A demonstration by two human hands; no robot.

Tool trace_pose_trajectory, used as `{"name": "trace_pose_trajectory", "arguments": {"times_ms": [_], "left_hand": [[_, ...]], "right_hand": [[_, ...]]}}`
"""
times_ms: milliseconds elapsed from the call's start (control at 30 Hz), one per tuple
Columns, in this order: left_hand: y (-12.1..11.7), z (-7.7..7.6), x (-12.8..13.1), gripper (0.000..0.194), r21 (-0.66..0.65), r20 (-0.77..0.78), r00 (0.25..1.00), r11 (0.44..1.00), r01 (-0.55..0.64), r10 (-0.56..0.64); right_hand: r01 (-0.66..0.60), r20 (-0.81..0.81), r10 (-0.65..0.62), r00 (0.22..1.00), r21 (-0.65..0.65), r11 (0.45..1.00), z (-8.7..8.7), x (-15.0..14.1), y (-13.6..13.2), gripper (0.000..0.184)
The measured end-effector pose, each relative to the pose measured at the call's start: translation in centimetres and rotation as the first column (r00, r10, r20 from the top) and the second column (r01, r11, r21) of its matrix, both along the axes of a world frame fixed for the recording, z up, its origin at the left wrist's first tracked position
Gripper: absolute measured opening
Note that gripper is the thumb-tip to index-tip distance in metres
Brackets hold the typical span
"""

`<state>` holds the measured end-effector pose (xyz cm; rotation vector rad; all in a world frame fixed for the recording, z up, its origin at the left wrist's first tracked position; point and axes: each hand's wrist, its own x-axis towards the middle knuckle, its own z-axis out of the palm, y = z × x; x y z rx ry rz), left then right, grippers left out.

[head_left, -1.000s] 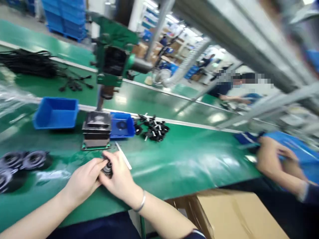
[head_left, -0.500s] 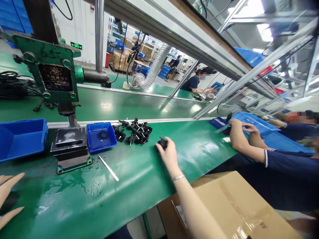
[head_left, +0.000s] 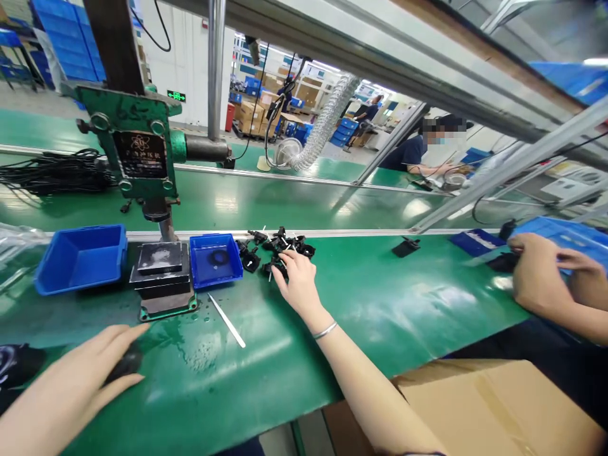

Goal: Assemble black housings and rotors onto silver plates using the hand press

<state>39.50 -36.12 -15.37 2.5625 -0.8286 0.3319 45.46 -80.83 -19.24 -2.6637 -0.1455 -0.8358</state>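
My left hand [head_left: 97,364] is at the lower left, its thumb and fingers around a dark, rounded black part [head_left: 128,362] that is partly hidden and blurred. At the near edge of a heap of black plastic parts [head_left: 304,247] with white pins is my right hand [head_left: 300,282]. Its thumb and forefinger are apart over the heap, and the hand hides some of the parts. Farther right, one separate black part [head_left: 406,247] stands on the green bench. White tweezers [head_left: 227,322] lie between my hands.
A green press [head_left: 142,139] rises above its metal base block [head_left: 161,272], with a deep blue bin [head_left: 122,253] to the left and a shallow blue tray [head_left: 240,256] containing liquid to the right. Cardboard box [head_left: 503,405] is below the bench edge. A co-worker's hands [head_left: 546,266] are at right.
The black part from my right hand now stands on the bench. That hand has moved left to the heap. My left hand has come farther into view with a dark part. The view has shifted left.
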Motion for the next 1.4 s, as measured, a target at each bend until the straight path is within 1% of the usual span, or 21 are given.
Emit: {"name": "trace_pose_trajectory", "arguments": {"times_ms": [33, 100, 200, 300, 367, 433, 500, 567, 600, 633, 667, 700, 733, 767, 800, 833, 900, 1000, 1100, 1267, 1400], "left_hand": [[-1.4, 0.0, -0.4, 0.057, 0.04, -0.021, 0.999, 0.999, 0.026, -0.025], [-3.8, -0.5, -0.9, 0.06, 0.062, -0.07, 0.996, 0.997, 0.053, -0.049], [-5.9, -1.5, -1.3, 0.061, 0.003, -0.164, 0.986, 0.999, 0.045, -0.044], [-6.2, -2.3, -1.6, 0.059, -0.082, -0.246, 0.968, 0.996, 0.027, -0.046], [-6.0, -2.6, -1.9, 0.055, -0.143, -0.272, 0.961, 0.99, 0.008, -0.047], [-5.7, -2.9, -2.2, 0.053, -0.2, -0.282, 0.958, 0.98, -0.013, -0.045], [-5.6, -3.2, -2.4, 0.051, -0.25, -0.288, 0.957, 0.967, -0.038, -0.037], [-5.6, -3.5, -2.5, 0.049, -0.288, -0.302, 0.953, 0.955, -0.062, -0.029], [-5.7, -3.6, -2.5, 0.048, -0.302, -0.312, 0.949, 0.951, -0.071, -0.029], [-5.8, -3.6, -2.5, 0.048, -0.312, -0.325, 0.945, 0.947, -0.075, -0.032], [-5.8, -3.7, -2.5, 0.049, -0.318, -0.338, 0.94, 0.945, -0.073, -0.041], [-5.9, -3.7, -2.4, 0.05, -0.32, -0.349, 0.936, 0.945, -0.069, -0.05], [-5.9, -3.7, -2.4, 0.051, -0.322, -0.358, 0.932, 0.944, -0.066, -0.057], [-5.9, -3.7, -2.4, 0.052, -0.324, -0.365, 0.929, 0.944, -0.062, -0.065], [-5.9, -3.7, -2.4, 0.053, -0.329, -0.372, 0.925, 0.943, -0.057, -0.074], [-5.9, -3.7, -2.4, 0.054, -0.335, -0.379, 0.922, 0.941, -0.051, -0.084], [-6.0, -3.7, -2.5, 0.055, -0.362, -0.39, 0.915, 0.931, -0.045, -0.108], [-6.3, -3.6, -2.8, 0.059, -0.429, -0.41, 0.9, 0.902, -0.051, -0.145], [-6.8, -3.4, -3.0, 0.068, -0.5, -0.448, 0.877, 0.862, -0.085, -0.174], [-7.2, -3.4, -3.1, 0.078, -0.614, -0.494, 0.833, 0.778, -0.132, -0.249], [-7.3, -3.2, -3.1, 0.079, -0.636, -0.512, 0.82, 0.754, -0.163, -0.254]], "right_hand": [[0.042, -0.001, -0.042, 0.999, 0.031, 0.999, -0.1, 0.6, 0.6, 0.033], [0.092, -0.021, -0.091, 0.996, 0.092, 0.991, -0.4, 1.8, 1.3, 0.031], [0.089, -0.076, -0.076, 0.994, 0.183, 0.979, -0.7, 2.9, 1.7, 0.027], [0.058, -0.112, -0.026, 0.993, 0.297, 0.953, -0.7, 3.0, 1.4, 0.021], [0.033, -0.114, 0.013, 0.993, 0.389, 0.921, -0.1, 2.5, 1.0, 0.019], [0.013, -0.103, 0.044, 0.994, 0.495, 0.869, 0.8, 1.6, 0.5, 0.022], [-0.001, -0.092, 0.074, 0.993, 0.616, 0.788, 2.0, 0.5, 0.4, 0.029], [-0.013, -0.095, 0.116, 0.989, 0.719, 0.695, 3.3, -0.7, 0.7, 0.039], [-0.017, -0.104, 0.152, 0.983, 0.771, 0.636, 3.8, -1.3, 1.1, 0.043], [-0.014, -0.116, 0.202, 0.973, 0.836, 0.549, 4.3, -1.8, 1.5, 0.044], [0.0, -0.124, 0.262, 0.957, 0.904, 0.428, 4.7, -2.3, 2.1, 0.043], [0.029, -0.124, 0.326, 0.937, 0.959, 0.281, 5.1, -2.7, 2.7, 0.041], [0.07, -0.114, 0.386, 0.916, 0.989, 0.127, 5.3, -2.9, 3.3, 0.038], [0.116, -0.1, 0.432, 0.896, 0.993, -0.01, 5.5, -3.1, 3.9, 0.035], [0.157, -0.091, 0.465, 0.881, 0.982, -0.106, 5.6, -3.2, 4.5, 0.033], [0.185, -0.092, 0.486, 0.869, 0.971, -0.149, 5.6, -3.3, 5.0, 0.031], [0.219, -0.101, 0.524, 0.846, 0.961, -0.167, 5.5, -3.5, 6.1, 0.031], [0.223, -0.097, 0.589, 0.803, 0.964, -0.145, 5.2, -4.1, 7.6, 0.029], [0.222, -0.095, 0.659, 0.746, 0.969, -0.111, 5.2, -4.9, 9.6, 0.025], [0.202, -0.137, 0.739, 0.659, 0.979, 0.002, 5.1, -5.9, 13.5, 0.024], [0.118, -0.143, 0.759, 0.635, 0.989, 0.087, 4.7, -6.2, 16.0, 0.024]]}}
